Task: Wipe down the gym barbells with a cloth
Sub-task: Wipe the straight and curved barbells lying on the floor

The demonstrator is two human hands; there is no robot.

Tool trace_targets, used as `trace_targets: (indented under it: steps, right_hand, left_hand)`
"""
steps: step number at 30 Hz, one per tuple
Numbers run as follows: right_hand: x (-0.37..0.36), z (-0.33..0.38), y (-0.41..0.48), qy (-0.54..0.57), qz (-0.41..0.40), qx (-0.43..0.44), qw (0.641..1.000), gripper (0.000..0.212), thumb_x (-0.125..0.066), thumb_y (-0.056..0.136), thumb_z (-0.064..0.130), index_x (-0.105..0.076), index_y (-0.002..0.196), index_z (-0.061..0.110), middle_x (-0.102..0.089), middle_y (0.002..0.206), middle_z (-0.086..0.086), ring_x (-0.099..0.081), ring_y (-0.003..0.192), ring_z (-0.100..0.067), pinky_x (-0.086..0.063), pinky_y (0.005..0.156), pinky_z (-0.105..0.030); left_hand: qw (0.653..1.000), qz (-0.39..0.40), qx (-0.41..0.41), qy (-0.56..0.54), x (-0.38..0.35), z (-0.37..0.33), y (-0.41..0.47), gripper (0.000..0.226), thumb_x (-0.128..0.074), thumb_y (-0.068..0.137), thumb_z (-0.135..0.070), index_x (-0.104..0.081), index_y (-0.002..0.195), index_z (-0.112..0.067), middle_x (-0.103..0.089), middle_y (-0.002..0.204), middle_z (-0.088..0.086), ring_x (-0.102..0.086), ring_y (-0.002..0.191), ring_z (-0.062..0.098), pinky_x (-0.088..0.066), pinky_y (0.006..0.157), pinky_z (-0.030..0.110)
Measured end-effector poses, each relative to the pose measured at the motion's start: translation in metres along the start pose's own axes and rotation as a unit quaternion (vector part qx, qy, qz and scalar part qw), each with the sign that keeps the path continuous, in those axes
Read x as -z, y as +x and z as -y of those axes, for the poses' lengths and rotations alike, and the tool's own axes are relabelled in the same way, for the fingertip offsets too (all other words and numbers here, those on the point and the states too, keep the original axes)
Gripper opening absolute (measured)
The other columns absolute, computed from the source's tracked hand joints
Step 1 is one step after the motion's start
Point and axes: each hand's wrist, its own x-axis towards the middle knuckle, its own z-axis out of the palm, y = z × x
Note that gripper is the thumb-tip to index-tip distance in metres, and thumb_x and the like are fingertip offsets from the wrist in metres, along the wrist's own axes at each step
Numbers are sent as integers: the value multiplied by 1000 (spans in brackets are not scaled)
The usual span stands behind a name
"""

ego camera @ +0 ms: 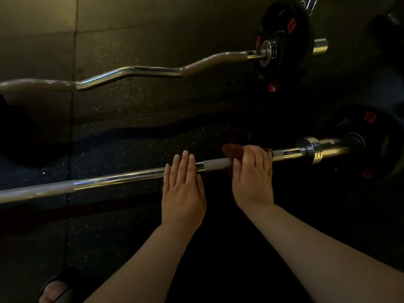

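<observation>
Two chrome barbells lie on the dark rubber floor. The near straight barbell [120,179] runs from lower left to a black plate [376,145] at right. My right hand [251,171] grips this bar with a reddish-brown cloth [232,150] wrapped round it, just left of the collar. My left hand [182,184] rests flat on the bar beside it, fingers straight. The far curl barbell [140,72] has a wavy shaft and its own black plate [284,40].
My foot in a dark sandal [54,289] shows at the bottom left. A dark weight [389,20] sits at the top right corner. The speckled rubber floor [153,119] lies between the two bars.
</observation>
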Motion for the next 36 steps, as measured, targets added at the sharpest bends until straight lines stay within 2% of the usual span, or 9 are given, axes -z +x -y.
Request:
trace_targets:
  steps: [5, 8, 11, 17, 20, 23, 29, 33, 36]
  right_hand:
    - [-6, 35, -13, -56, 88, 166, 981, 44, -38, 100, 35, -46, 141, 21, -47, 147, -2, -36, 145, -26, -26, 122, -54]
    - [3, 16, 6, -39, 70, 108, 991, 36, -37, 103, 36, -54, 130, 19, -57, 133, -1, -52, 129, -22, -35, 118, -46]
    - [4, 24, 11, -51, 29, 15, 998, 34, -35, 103, 35, -58, 121, 16, -60, 126, -6, -54, 124, -26, -35, 116, -49]
    - [-1, 52, 13, -79, 127, 165, 975, 40, -31, 105, 39, -53, 134, 21, -57, 134, 0, -54, 123, -20, -38, 111, -42]
    - [8, 18, 24, -98, 63, 84, 990, 35, -36, 105, 36, -57, 126, 17, -64, 120, -3, -60, 113, -23, -47, 102, -41]
    - [12, 7, 30, -83, 31, -36, 995, 36, -37, 105, 35, -54, 130, 16, -62, 123, -6, -55, 120, -26, -40, 110, -45]
    - [1, 58, 26, -91, 136, 106, 981, 31, -36, 106, 38, -56, 124, 22, -62, 122, 0, -57, 115, -21, -44, 103, -42]
    - [22, 16, 43, -91, 106, 19, 990, 24, -38, 106, 36, -53, 99, 19, -64, 105, -6, -58, 102, -29, -42, 90, -43]
    - [24, 15, 50, -125, 94, -42, 987, 29, -36, 104, 39, -55, 96, 20, -64, 100, -5, -56, 101, -27, -40, 93, -44]
  left_hand:
    - [999, 7, -18, 28, -2, 7, -4, 63, -6, 104, -43, -2, 161, -17, 9, 169, -1, 24, 152, 8, 16, 124, 35]
    - [1000, -1, -14, 8, 0, 8, -4, 58, -8, 107, -40, -3, 161, -19, 8, 169, -3, 26, 150, 4, 18, 124, 33]
    - [1000, -10, -9, 7, -2, 7, -2, 57, -11, 108, -38, -6, 161, -18, 7, 169, -3, 26, 150, 4, 18, 123, 33]
    - [1000, 11, 0, 21, -3, 3, -1, 66, -1, 102, -47, 3, 160, -16, 12, 169, 0, 26, 152, 12, 20, 123, 34]
    - [1000, 7, 3, -6, 1, 1, 0, 64, 2, 102, -45, -1, 160, -18, 9, 169, -3, 26, 151, 7, 21, 123, 33]
    - [1000, -5, 6, -4, -3, 2, 2, 63, -2, 104, -44, -9, 161, -17, 3, 169, -3, 20, 153, 8, 18, 124, 34]
    - [1000, -18, 14, 9, -9, -2, 4, 60, -6, 106, -42, -10, 160, -15, -1, 169, 1, 18, 154, 12, 17, 124, 35]
    - [1000, -4, 16, -1, 0, -5, 8, 61, -6, 107, -40, -16, 161, -15, -2, 170, -1, 18, 154, 11, 18, 124, 35]
    - [1000, 0, 9, 8, 1, -5, 15, 63, -5, 106, -41, -21, 161, -16, -5, 170, -2, 19, 154, 11, 20, 123, 35]
